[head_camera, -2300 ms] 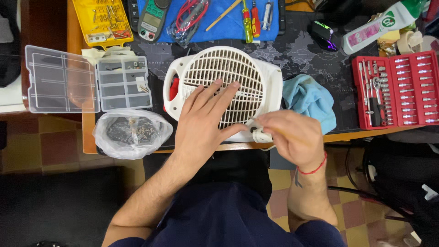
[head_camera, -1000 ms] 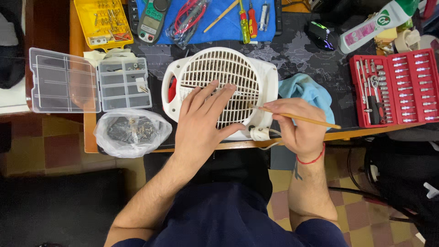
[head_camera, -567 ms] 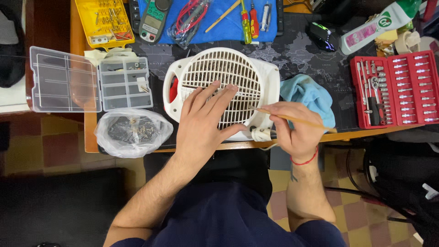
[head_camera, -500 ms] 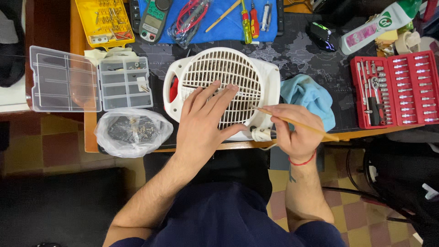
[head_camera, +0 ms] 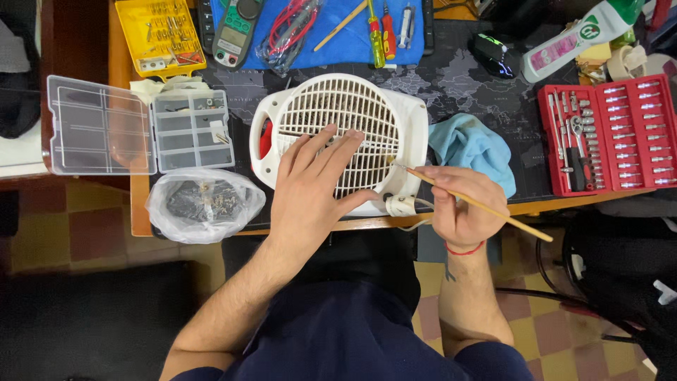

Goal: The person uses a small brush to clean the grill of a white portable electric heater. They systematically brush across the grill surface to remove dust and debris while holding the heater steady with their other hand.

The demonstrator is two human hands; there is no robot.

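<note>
Head view: the white fan heater (head_camera: 338, 137) lay grille-up at the near edge of the desk (head_camera: 451, 77), directly in front of the person. The left hand (head_camera: 314, 187) rested flat on the lower part of the round grille, fingers spread and not closed around anything; this posture appeared to press the housing down so it could not slide or rock. The right hand (head_camera: 458, 204) was closed in a pen-style pinch on a thin wooden-handled brush (head_camera: 471, 201), its tip touching the right side of the grille and its long handle angled out past the wrist toward the desk edge. That grip probably gave fine control of the tip between the grille bars.

A light blue cloth (head_camera: 472, 148) sat just beside the heater on the right, within reach of the brush hand. A red socket set (head_camera: 610, 130) lay open farther right. On the left, an open clear parts organiser (head_camera: 141, 130) and a plastic bag of small dark parts (head_camera: 204, 204) kept loose hardware contained. Screwdrivers (head_camera: 379, 32) and a multimeter (head_camera: 236, 32) lay on a blue mat (head_camera: 345, 42) behind the heater.
</note>
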